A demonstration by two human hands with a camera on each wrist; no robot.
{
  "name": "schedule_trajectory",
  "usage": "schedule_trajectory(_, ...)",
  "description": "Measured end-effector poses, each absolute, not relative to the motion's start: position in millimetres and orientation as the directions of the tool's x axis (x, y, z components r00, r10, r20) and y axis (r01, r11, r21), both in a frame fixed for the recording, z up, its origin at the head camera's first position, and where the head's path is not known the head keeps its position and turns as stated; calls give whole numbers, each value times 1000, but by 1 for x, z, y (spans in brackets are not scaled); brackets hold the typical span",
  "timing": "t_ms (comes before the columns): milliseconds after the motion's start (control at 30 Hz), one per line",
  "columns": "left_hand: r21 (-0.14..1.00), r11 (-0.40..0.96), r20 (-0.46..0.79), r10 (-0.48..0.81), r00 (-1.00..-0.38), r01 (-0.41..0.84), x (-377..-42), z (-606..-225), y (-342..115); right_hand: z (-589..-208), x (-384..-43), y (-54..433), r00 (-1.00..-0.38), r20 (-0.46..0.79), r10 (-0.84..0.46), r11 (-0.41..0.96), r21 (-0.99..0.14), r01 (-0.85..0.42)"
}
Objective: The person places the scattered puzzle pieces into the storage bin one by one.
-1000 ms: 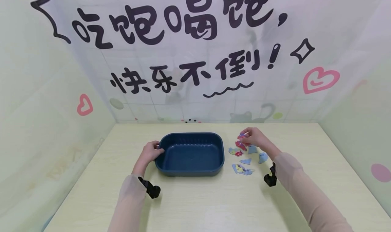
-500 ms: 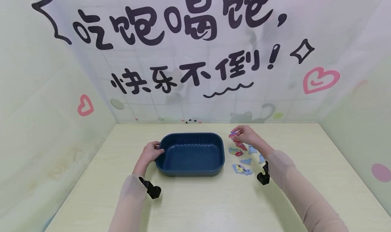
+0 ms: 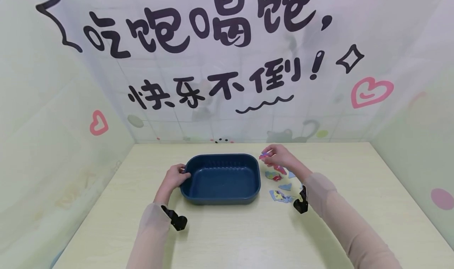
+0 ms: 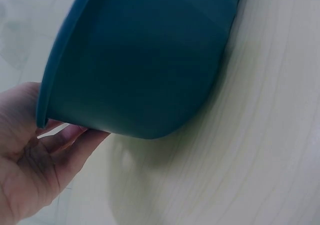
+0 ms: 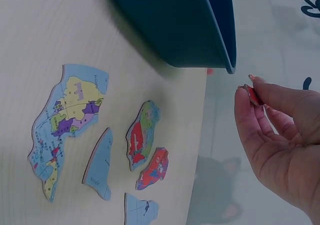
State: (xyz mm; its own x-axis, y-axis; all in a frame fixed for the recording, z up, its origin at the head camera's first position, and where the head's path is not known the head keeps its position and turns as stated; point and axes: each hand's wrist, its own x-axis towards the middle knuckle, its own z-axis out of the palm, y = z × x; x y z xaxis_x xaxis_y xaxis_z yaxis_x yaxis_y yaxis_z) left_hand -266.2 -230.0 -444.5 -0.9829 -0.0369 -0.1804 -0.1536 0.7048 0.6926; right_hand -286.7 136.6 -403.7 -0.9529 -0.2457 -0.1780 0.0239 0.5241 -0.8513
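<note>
The blue tub (image 3: 220, 201) stands upright on the bench (image 3: 227, 237). Left hand (image 3: 176, 175): fingers grip the tub's left end, thumb over the rim. Right hand (image 3: 280, 155): fingers pinch a red puzzle piece (image 5: 254, 96), raised above the bench outside the tub, near its right rear corner. On the bench, right of the tub, lie a yellow-and-blue map piece (image 5: 75, 105), a narrow blue piece (image 5: 98, 167) and a green-and-red piece (image 5: 145, 130).

Surface (image 3: 227, 237): pale, wood-grained. Directly on it: one dark blue basin (image 3: 220, 201), upright; near its right end, several flat printed map pieces (image 5: 77, 102), irregular in outline, scattered.
</note>
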Motion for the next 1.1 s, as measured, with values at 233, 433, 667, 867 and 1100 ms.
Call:
schedule_trajectory(233,692,707,-169,-39,-985,-146,-266,-443,-229,-401,-286,128,-943,-158,-292,495,-869,-8)
schedule_trajectory(433,691,708,-162,-41,-986,-143,-265,-442,-229,-402,-288,118,-939,-160,-303,481,-876,-6)
schedule_trajectory(667,695,705,-162,-33,-986,-137,-264,-444,-228,-403,-291,104,-933,-176,-313,459,-888,13)
schedule_trajectory(867,698,701,-170,-40,-985,-149,-263,-445,-229,-404,-292,93,-929,-182,-321,485,-875,4)
schedule_trajectory(1100,701,697,-169,-45,-985,-152,-263,-444,-228,-405,-294,82,-930,-183,-320,487,-873,4)
